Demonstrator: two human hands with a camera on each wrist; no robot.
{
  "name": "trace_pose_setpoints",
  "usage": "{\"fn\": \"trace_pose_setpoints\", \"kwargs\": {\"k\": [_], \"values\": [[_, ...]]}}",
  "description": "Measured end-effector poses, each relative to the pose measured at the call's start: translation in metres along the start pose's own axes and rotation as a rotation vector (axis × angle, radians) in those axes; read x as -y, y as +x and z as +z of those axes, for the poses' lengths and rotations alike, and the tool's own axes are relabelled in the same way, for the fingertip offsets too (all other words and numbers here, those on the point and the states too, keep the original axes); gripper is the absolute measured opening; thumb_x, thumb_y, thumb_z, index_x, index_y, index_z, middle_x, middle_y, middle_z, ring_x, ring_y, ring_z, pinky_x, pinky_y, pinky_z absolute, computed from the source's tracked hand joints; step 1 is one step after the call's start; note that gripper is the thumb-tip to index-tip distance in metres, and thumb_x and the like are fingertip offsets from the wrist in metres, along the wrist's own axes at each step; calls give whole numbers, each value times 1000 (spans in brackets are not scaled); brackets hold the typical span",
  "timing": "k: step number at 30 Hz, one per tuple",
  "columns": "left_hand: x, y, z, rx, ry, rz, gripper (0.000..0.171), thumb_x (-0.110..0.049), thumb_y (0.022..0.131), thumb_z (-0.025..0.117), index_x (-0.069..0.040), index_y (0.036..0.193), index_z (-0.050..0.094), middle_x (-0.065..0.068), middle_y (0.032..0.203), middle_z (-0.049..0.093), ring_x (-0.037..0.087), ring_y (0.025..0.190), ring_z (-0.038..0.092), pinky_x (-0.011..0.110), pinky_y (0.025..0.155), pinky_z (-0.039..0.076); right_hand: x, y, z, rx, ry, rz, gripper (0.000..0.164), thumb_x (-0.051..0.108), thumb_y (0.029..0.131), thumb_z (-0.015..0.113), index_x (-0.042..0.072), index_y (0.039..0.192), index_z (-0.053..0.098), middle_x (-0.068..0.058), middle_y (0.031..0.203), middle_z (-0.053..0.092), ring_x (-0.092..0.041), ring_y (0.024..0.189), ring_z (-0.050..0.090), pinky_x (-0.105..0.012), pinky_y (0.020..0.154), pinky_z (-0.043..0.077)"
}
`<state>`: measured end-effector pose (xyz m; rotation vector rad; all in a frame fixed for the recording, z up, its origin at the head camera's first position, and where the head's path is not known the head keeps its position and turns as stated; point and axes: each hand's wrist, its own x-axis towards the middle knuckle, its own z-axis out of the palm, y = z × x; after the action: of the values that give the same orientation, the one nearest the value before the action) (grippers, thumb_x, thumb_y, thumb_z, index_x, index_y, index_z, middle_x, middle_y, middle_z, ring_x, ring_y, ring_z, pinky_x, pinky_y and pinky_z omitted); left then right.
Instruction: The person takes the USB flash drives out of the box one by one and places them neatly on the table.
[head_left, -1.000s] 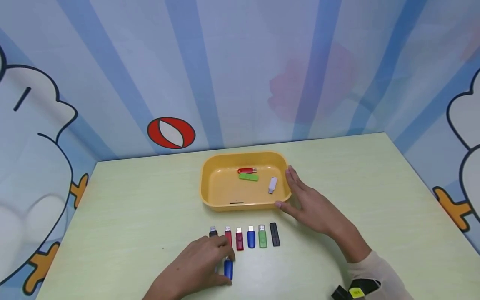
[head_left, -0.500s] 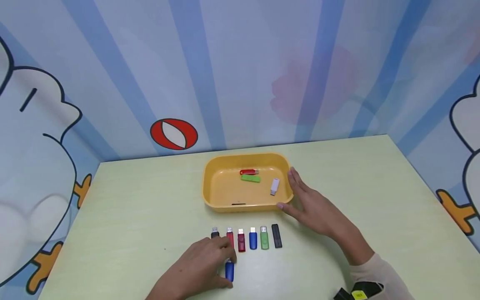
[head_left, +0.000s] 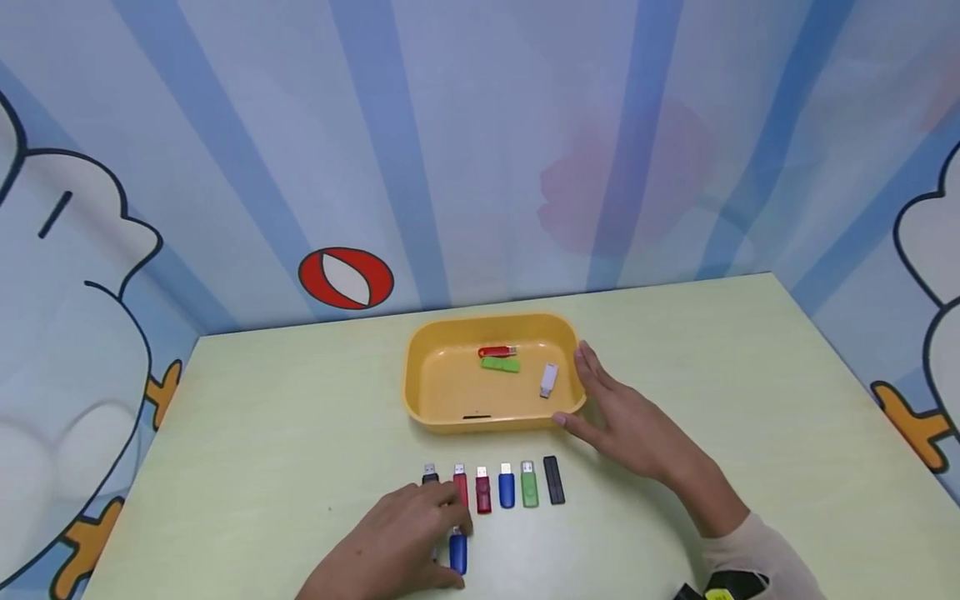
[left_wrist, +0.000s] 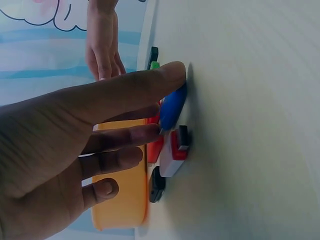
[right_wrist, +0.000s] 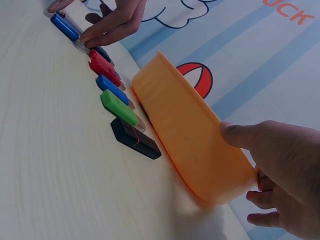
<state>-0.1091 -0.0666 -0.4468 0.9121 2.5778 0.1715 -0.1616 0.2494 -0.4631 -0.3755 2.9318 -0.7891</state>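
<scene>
My left hand (head_left: 397, 533) is over the near row of USB flash drives, with thumb and fingertips at the two ends of a blue USB flash drive (head_left: 458, 553) that lies on the table. Beside that drive, a white and red one (left_wrist: 171, 157) shows in the left wrist view; the hand mostly hides it from above. At the right end of the yellow tray (head_left: 420, 422), my right hand (head_left: 630, 429) holds the corner, thumb on the near rim and fingers along the side. Inside the tray lie a red drive (head_left: 495, 352), a green one (head_left: 500, 365) and a white one (head_left: 549, 380).
Between tray and left hand runs a row of drives: black (head_left: 430, 474), red (head_left: 461, 483), dark red (head_left: 483, 492), blue (head_left: 507, 488), green (head_left: 529, 486) and black (head_left: 553, 481). A printed backdrop (head_left: 480, 150) rises behind the pale table (head_left: 262, 433).
Both hands keep their places at the blue drive and the tray. The head view shifts slightly; the drives and tray look unmoved on the table.
</scene>
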Motion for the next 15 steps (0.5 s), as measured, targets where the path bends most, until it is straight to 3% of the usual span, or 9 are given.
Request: {"fn": "trace_pose_setpoints", "kwargs": {"k": [7,15], "values": [[-1,2,-22,-66,-41,59,46,-57,75,93,-31,110,79,-9,114,72,7,95,63,33,93,60,0,0,-1,0,-14,2,101,61,102,61,12,171,6,-10,179,5,-43,156,34,-61,117,43],[2,11,-52,-238,-29,146,43,-47,79,94,-21,111,81,-5,107,73,6,89,61,21,81,58,0,1,2,-1,0,-1,102,62,102,61,11,171,7,-7,179,3,-42,157,33,-61,118,42]]}}
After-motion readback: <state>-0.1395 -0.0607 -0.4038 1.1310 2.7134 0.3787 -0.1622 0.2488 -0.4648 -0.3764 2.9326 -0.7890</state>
